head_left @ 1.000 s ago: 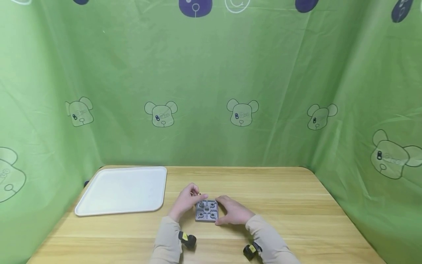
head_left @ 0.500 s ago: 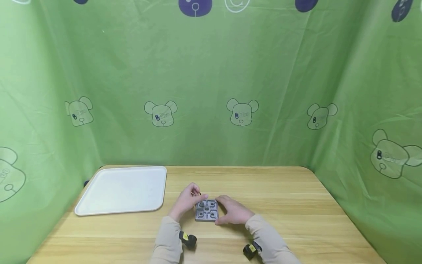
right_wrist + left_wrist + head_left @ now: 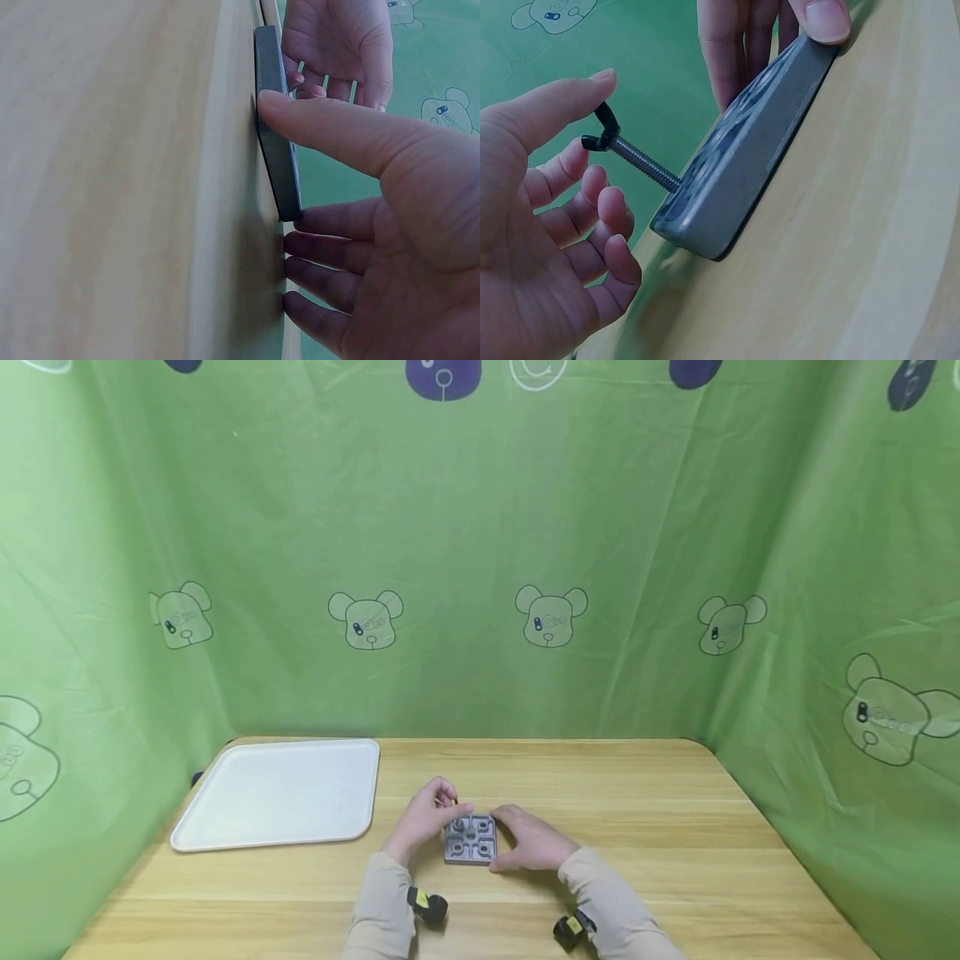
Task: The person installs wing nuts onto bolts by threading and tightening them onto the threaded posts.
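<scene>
A square grey metal plate [image 3: 470,852] with ribbed recesses and holes lies on the wooden table between both hands. Out of its far-left corner, as the head view has it, stands a wing bolt with a threaded shank [image 3: 646,165] and black wings [image 3: 600,137]. My left hand [image 3: 424,820] has thumb and index fingertip at the wings, pinching them; the other fingers curl loosely beneath. My right hand [image 3: 531,839] grips the plate by its right side, thumb on the near edge and fingers at the far edge. In the right wrist view the plate's side [image 3: 276,142] hides the bolt.
A white tray [image 3: 277,793] lies at the table's left. Green curtains [image 3: 465,677] with bear faces stand around the back and sides of the table [image 3: 637,793]. Black wrist cameras [image 3: 429,907] sit on both sleeves.
</scene>
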Demonstrator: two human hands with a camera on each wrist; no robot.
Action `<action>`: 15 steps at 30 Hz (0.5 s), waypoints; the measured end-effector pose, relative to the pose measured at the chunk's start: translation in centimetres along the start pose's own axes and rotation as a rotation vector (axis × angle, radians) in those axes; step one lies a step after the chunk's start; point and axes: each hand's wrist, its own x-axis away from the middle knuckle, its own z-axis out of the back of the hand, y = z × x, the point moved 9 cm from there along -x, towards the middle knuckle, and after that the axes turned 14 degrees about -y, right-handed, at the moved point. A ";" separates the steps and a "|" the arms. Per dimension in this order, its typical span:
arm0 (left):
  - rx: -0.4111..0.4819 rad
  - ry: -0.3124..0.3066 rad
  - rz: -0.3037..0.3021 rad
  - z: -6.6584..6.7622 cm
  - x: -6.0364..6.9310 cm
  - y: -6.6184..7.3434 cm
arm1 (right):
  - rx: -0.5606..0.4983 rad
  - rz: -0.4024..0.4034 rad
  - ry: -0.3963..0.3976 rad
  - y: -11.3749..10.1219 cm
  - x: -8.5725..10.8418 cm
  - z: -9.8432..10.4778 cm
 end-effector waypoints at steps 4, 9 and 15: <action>-0.005 -0.007 -0.015 0.1 0.0 -0.1 | 0.004 0.004 0.002 0.0 0.0 -0.1; -0.028 -0.007 -0.023 0.3 0.1 -0.2 | 0.008 0.007 0.004 -0.3 0.1 0.0; -0.054 -0.005 -0.025 0.6 0.2 0.0 | 0.001 0.007 0.002 -0.5 0.1 0.1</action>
